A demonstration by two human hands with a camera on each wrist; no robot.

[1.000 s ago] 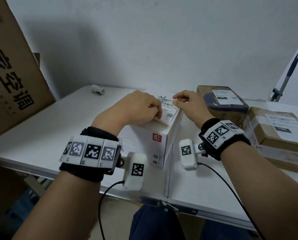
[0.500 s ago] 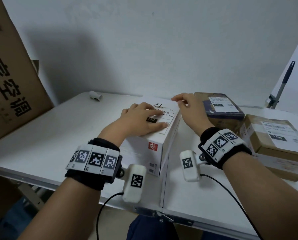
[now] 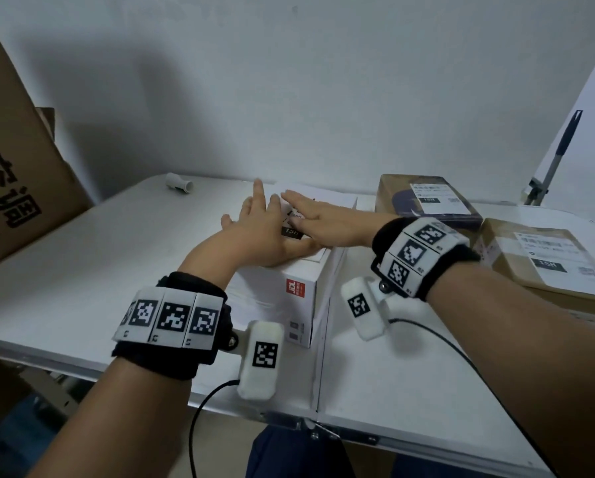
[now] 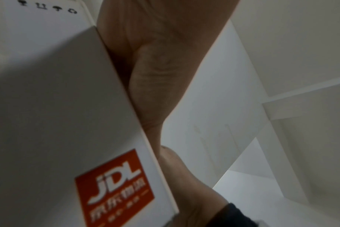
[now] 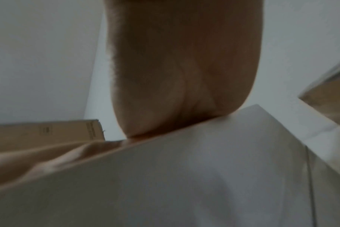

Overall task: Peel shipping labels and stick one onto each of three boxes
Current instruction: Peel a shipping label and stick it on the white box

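Left hand: the left hand [image 3: 254,232] lies flat, fingers straight, pressing on the label [image 3: 294,224] atop the white box [image 3: 282,298].
Right hand: the right hand [image 3: 327,222] lies flat, fingers extended, across the same label, overlapping the left hand.
White box: on the desk [image 3: 82,270], in front of the person.
Other boxes: two brown boxes [image 3: 544,263], each labelled, on the desk's right side.
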